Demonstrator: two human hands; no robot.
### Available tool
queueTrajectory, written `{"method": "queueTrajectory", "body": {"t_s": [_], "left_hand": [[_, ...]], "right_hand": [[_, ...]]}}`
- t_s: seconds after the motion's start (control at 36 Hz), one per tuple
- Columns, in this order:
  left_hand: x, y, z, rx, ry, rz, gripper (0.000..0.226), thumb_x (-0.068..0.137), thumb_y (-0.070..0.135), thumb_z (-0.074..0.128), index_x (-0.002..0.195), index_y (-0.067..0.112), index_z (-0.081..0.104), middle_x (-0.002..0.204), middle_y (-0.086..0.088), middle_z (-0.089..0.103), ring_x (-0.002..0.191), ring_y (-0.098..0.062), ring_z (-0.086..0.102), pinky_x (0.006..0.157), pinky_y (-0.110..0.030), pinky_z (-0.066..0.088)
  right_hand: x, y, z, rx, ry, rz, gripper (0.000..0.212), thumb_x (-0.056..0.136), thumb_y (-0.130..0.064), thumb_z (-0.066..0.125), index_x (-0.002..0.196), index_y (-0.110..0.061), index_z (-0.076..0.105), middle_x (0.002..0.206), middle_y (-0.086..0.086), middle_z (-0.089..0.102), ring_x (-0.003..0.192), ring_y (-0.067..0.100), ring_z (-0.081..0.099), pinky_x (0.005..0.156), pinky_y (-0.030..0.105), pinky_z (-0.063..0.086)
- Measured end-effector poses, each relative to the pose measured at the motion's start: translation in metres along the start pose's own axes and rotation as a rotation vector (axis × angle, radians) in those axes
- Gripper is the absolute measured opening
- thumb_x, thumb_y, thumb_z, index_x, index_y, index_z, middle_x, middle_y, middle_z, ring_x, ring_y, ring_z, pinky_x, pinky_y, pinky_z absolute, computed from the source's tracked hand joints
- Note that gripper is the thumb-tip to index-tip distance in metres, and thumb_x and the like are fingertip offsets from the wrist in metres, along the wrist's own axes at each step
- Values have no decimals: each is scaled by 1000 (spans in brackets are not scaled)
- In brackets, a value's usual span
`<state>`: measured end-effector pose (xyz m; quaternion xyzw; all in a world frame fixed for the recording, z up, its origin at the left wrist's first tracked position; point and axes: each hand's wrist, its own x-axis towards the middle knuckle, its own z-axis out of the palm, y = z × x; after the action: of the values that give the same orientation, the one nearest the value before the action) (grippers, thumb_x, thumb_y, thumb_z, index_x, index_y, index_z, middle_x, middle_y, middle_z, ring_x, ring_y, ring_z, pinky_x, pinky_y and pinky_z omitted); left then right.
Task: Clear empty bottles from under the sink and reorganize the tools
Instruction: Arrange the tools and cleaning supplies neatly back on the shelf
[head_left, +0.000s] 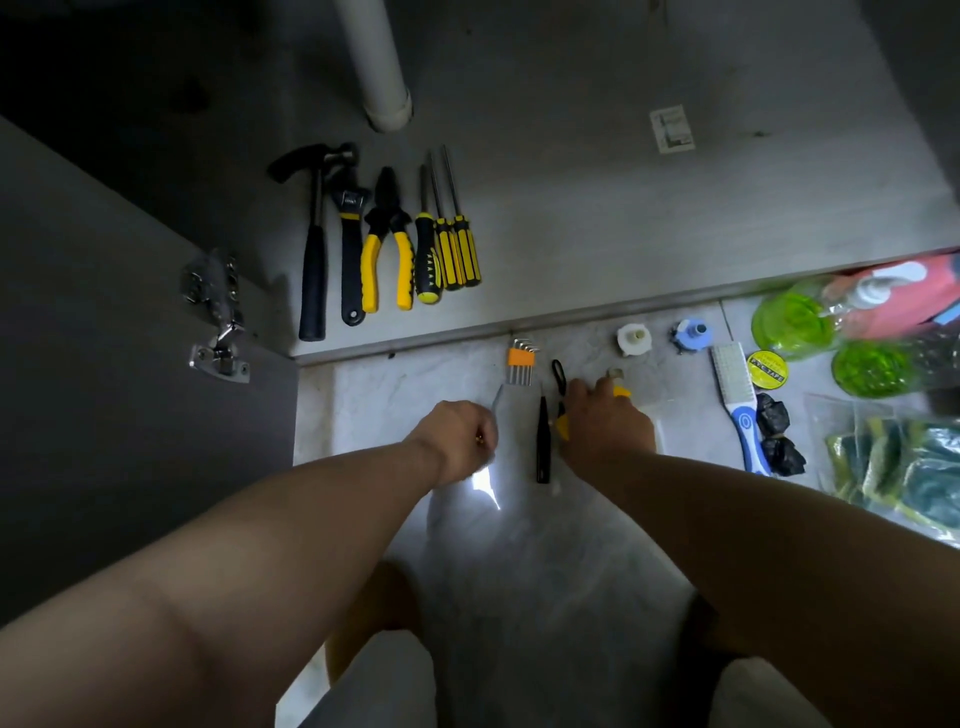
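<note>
Left hand (457, 441) grips tool (498, 397) — right hand (605, 421), yellow tool (563, 424).

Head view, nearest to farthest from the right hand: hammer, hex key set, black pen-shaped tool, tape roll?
1. black pen-shaped tool, just left of right hand
2. hex key set, ahead-left
3. tape roll, to the right
4. hammer, far back-left

We see the grey cabinet floor (571, 208) across the upper frame, a white drain pipe (375, 62) at top centre, an open cabinet door (104, 374) with its metal hinge (218, 317) at left, and pale marble floor (519, 571) below, glare-lit at centre.
</note>
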<state>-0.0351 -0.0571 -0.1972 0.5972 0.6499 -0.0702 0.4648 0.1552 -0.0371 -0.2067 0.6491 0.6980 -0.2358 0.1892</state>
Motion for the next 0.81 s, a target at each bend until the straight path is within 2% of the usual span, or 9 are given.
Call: {"method": "queueTrajectory", "body": {"t_s": [0.11,0.22,0.31,0.39,0.5,0.58,0.64,0.75,0.81], "left_hand": [[-2,5,-6,-22,-5,66,16,88,8,67,99,14,76,109,2,72,97,-11,67,85,-20,54],[-7,19,-19,33,-42,157,22,85,9,71,106,16,71,106,0,66,92,-14,62,80,-26,55],[-11,37,-33,65,-23,234,28,82,6,73,108,16,69,108,-1,63,91,-17,62,81,-32,57],[-14,57,-45,-26,73,286,29,81,3,72,105,19,68,103,-1,63,89,-21,64,81,-38,58],[-7,74,-65,-101,378,312,26,82,7,76,103,18,66,100,-4,61,87,-22,61,82,-41,55],[5,81,-83,-164,587,260,21,85,16,77,105,20,68,107,-3,60,86,-17,60,85,-37,54],[14,85,-93,-198,641,225,27,84,18,78,110,19,69,115,-4,57,91,-18,61,91,-33,52],[30,95,-105,-130,537,205,57,80,13,81,133,9,59,131,-11,44,115,-26,57,107,-32,46],[36,96,-106,-47,518,195,56,81,11,76,133,8,58,130,-11,42,116,-27,56,106,-28,45]], "right_hand": [[4,8,-5,-9,-26,-66,60,81,-42,71,129,-19,42,125,10,49,112,30,55,74,37,45],[14,15,-32,-7,-177,-139,70,76,-55,70,133,-23,44,126,9,53,120,30,51,89,40,49],[19,18,-68,-42,-388,-171,58,81,-47,68,126,-13,54,123,13,61,105,28,62,76,31,52],[16,26,-104,144,-608,-87,48,83,-35,71,120,-6,61,116,17,65,95,28,71,76,35,62],[11,37,-142,419,-624,-101,36,82,-29,71,110,-7,65,99,12,66,82,25,69,82,41,62],[14,36,-163,677,-507,-133,33,82,-31,67,105,-8,64,92,10,60,76,23,60,76,37,59],[19,33,-170,812,-335,-147,26,82,-34,66,98,-14,65,85,8,61,71,21,58,68,34,52],[37,20,-169,964,155,-100,24,83,-36,67,102,-22,62,95,3,66,85,21,63,69,32,51],[44,17,-164,951,351,-89,35,83,-34,70,112,-20,58,110,9,60,93,23,61,76,33,50]]}}
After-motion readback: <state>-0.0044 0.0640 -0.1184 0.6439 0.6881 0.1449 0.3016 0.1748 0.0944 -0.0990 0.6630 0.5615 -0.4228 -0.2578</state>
